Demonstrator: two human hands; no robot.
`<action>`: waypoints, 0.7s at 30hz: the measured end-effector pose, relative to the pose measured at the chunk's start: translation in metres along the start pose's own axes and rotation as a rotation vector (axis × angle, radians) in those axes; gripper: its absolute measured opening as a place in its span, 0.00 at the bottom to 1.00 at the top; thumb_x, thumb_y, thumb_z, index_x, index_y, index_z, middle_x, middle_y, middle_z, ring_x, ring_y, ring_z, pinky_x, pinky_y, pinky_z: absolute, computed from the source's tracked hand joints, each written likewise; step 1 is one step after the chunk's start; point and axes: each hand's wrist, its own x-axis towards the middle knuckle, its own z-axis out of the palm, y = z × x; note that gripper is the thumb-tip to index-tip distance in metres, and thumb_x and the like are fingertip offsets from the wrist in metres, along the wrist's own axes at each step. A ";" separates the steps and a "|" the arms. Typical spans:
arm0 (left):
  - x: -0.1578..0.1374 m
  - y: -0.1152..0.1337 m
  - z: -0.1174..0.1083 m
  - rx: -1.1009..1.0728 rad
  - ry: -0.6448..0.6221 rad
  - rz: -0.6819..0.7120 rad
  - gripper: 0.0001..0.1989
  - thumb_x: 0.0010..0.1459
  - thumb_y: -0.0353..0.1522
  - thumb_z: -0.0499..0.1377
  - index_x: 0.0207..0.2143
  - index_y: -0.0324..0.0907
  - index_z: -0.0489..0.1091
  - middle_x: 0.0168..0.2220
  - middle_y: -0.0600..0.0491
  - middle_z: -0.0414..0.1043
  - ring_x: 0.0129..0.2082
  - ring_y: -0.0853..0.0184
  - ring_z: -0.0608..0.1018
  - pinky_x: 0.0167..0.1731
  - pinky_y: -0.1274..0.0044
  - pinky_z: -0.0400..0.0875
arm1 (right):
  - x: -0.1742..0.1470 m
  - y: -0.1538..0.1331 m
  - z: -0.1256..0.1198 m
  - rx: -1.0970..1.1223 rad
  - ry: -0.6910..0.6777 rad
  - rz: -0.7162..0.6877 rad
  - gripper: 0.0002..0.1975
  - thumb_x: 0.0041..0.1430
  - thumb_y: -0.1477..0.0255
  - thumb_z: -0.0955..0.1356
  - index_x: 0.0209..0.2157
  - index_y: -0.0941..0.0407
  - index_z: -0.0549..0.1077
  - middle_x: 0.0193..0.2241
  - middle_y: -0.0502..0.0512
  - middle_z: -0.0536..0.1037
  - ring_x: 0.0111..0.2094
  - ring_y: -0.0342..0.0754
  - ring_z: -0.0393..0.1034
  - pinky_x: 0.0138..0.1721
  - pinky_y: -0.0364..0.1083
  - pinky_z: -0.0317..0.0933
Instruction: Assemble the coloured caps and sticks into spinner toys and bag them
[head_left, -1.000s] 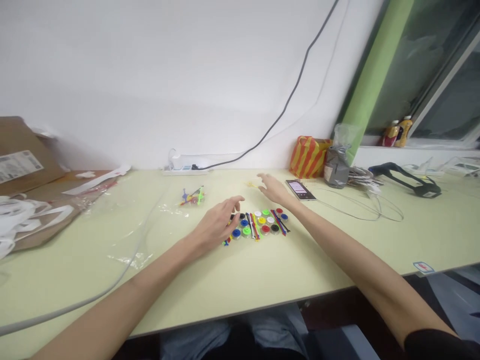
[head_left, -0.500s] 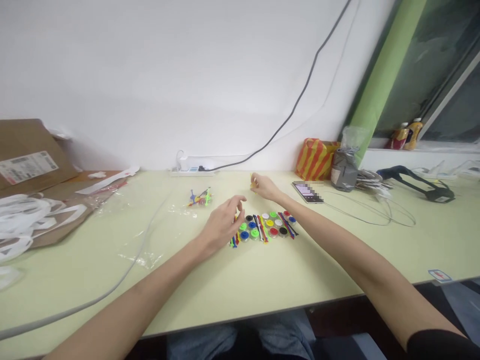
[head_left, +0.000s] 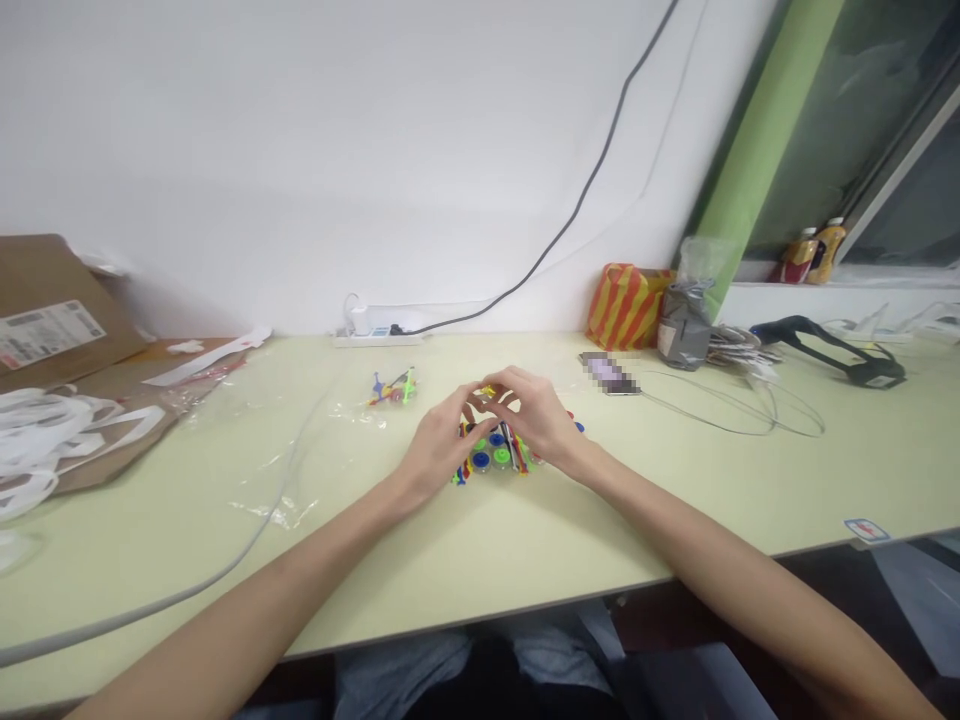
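My right hand [head_left: 541,412] pinches yellow piece [head_left: 488,392]; left hand's [head_left: 441,440] grip, can't tell. Slack pinch could flick it toward tabletop's [head_left: 450,570] back edge.

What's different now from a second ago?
The right hand picked up the small yellow piece from the back of the table and drew it nearer, to the left hand; whether the left grips it too is unclear. The colourful model, phone and striped bag stayed put.
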 end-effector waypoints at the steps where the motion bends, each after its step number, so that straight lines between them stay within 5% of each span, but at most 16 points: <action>1: 0.000 0.001 0.000 0.007 -0.002 0.012 0.19 0.65 0.40 0.58 0.57 0.47 0.65 0.44 0.52 0.75 0.38 0.66 0.76 0.35 0.75 0.70 | -0.001 0.002 0.000 0.024 -0.014 0.003 0.07 0.63 0.76 0.67 0.43 0.53 0.72 0.37 0.54 0.75 0.37 0.47 0.74 0.40 0.47 0.67; 8: -0.003 0.007 -0.001 0.117 -0.021 0.085 0.16 0.67 0.40 0.56 0.54 0.46 0.64 0.37 0.55 0.72 0.33 0.68 0.74 0.34 0.76 0.68 | -0.006 0.004 -0.012 -0.023 -0.054 0.063 0.04 0.61 0.73 0.69 0.33 0.54 0.69 0.31 0.51 0.75 0.32 0.46 0.69 0.33 0.44 0.62; 16: 0.000 0.000 -0.007 0.243 0.010 0.193 0.08 0.68 0.38 0.55 0.43 0.44 0.65 0.38 0.54 0.70 0.35 0.68 0.73 0.36 0.76 0.66 | 0.005 0.015 -0.033 -0.039 -0.216 0.056 0.16 0.70 0.60 0.60 0.34 0.54 0.72 0.34 0.53 0.79 0.36 0.48 0.72 0.40 0.45 0.62; 21: 0.000 -0.004 -0.006 0.294 -0.011 0.197 0.07 0.68 0.37 0.56 0.44 0.44 0.64 0.39 0.54 0.71 0.36 0.67 0.73 0.37 0.75 0.67 | -0.005 0.102 -0.108 -0.411 0.246 0.392 0.23 0.72 0.54 0.53 0.42 0.55 0.70 0.42 0.62 0.80 0.44 0.56 0.73 0.47 0.51 0.61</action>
